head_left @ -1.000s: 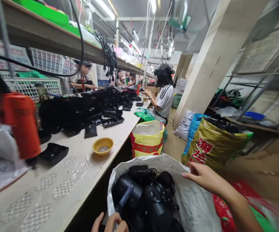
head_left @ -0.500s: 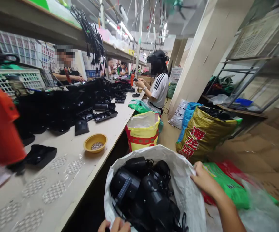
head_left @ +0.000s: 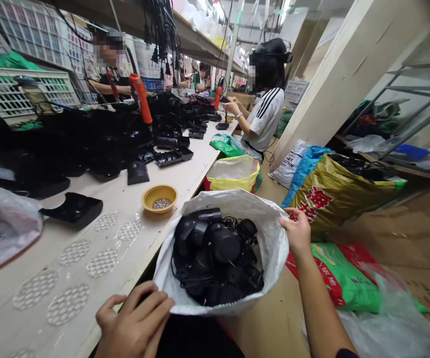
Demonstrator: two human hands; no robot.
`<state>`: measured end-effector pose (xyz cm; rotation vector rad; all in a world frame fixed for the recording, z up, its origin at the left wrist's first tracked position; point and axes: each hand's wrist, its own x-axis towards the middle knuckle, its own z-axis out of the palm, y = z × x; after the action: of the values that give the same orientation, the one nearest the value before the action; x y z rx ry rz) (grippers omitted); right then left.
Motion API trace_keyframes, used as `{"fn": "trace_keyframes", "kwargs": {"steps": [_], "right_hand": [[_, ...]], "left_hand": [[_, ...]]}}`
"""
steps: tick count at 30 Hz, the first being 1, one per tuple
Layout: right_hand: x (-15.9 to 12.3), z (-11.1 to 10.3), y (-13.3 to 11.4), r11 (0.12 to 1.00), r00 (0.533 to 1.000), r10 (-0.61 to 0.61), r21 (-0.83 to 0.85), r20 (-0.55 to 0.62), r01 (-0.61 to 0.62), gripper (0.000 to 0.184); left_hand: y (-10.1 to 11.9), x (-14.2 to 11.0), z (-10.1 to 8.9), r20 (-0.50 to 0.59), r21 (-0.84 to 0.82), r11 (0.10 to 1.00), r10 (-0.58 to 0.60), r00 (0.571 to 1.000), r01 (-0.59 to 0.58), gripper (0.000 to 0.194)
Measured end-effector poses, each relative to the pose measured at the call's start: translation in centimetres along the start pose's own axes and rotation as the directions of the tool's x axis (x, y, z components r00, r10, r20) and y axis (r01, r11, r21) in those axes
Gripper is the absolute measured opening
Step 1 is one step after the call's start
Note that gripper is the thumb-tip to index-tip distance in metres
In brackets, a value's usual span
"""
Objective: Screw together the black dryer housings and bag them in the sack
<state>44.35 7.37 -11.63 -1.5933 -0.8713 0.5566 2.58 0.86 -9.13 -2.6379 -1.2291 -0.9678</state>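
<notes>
A white woven sack (head_left: 270, 233) stands open beside the long workbench (head_left: 118, 248). It is full of black plastic parts with cords (head_left: 215, 258). My left hand (head_left: 134, 323) grips the sack's near rim at the lower left, fingers curled over the edge. My right hand (head_left: 297, 231) pinches the far right rim and holds the mouth wide. A yellow bowl (head_left: 159, 198) with small metal bits sits on the bench just left of the sack.
Black plastic housings (head_left: 99, 144) are heaped along the bench, one loose piece (head_left: 73, 209) near me. A person in a white striped shirt (head_left: 265, 117) sits further down. Yellow sacks (head_left: 233, 174) (head_left: 334, 194) stand on the floor; green and red bags (head_left: 345, 278) lie right.
The sack has been lifted and its mouth pulled wider. My left hand now shows fully on the near rim. The view has tilted down, and the orange tool at left has left the view.
</notes>
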Motion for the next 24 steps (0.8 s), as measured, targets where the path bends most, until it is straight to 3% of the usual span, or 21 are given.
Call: {"fn": "trace_keyframes", "kwargs": {"steps": [3, 11, 14, 17, 20, 22, 24], "right_hand": [[0.1, 1.1, -0.2, 1.000, 1.000, -0.005, 0.020, 0.011, 0.004, 0.032], [-2.8, 5.3, 0.9, 0.998, 0.995, -0.026, -0.053, -0.096, 0.021, 0.018], [-1.9, 6.7, 1.0, 0.994, 0.993, -0.027, -0.106, -0.111, 0.015, 0.019], [-0.4, 7.9, 1.2, 0.986, 0.993, -0.037, -0.164, -0.108, 0.019, 0.020], [0.4, 8.2, 0.9, 0.974, 0.998, -0.049, -0.223, -0.026, 0.042, 0.023], [-0.3, 7.3, -0.4, 0.965, 0.991, -0.047, -0.250, 0.123, 0.077, 0.030], [-2.3, 5.4, -2.5, 0.955, 0.956, -0.067, -0.258, 0.286, 0.144, 0.042]], "left_hand": [[-0.6, 0.2, 0.0, 0.004, 0.029, 0.999, -0.025, 1.000, 0.025, 0.028], [1.1, 1.0, -0.1, 0.110, -0.124, 0.988, -0.073, 0.991, 0.087, 0.036], [1.0, 0.9, -0.2, 0.085, -0.112, 0.981, -0.149, 0.985, 0.158, 0.036], [1.6, 0.8, 0.4, -0.034, -0.161, 0.957, -0.251, 0.967, 0.242, 0.030], [2.5, 1.4, 1.9, -0.137, -0.192, 0.927, -0.351, 0.926, 0.323, 0.019], [3.0, 2.2, 3.1, -0.139, -0.171, 0.923, -0.370, 0.919, 0.345, 0.018], [3.4, 3.1, 4.2, -0.146, -0.144, 0.919, -0.385, 0.911, 0.366, 0.015]]}}
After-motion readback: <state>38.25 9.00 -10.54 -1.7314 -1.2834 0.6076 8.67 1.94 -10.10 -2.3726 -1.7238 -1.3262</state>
